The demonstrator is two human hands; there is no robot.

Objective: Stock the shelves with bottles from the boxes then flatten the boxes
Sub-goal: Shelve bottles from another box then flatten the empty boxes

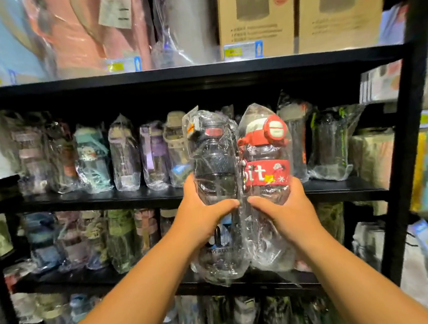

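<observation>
Forearms enter from the lower edge, left forearm [131, 295] and right forearm [349, 274], and converge on two plastic-wrapped bottles held upright side by side, wraps touching. The left grip [202, 215] is clamped on the lower body of the dark bottle [214, 161], thumb across the front. The right grip [282, 207] is clamped likewise on the red bottle [264, 154], just below its printed red band. The two thumbs nearly meet.

Both bottles are in the air in front of the shelving, resting on no board. Directly beyond the grips runs the middle shelf [106, 198]. It carries a row of wrapped bottles [126, 154] left of the left grip and a few more right of the right grip. Whether a free slot lies behind the held pair cannot be determined, since the pair hides it. Above the grips stand printed cartons [253, 14]; no open stock box is in view.

Step in hand, by judgement: stocking, transfer phase. The next move calls for carrying both bottles forward over the shelf edge, lowering them until the bases seat, then releasing each grip. The slack wrap may snag on neighbouring bottles.
</observation>
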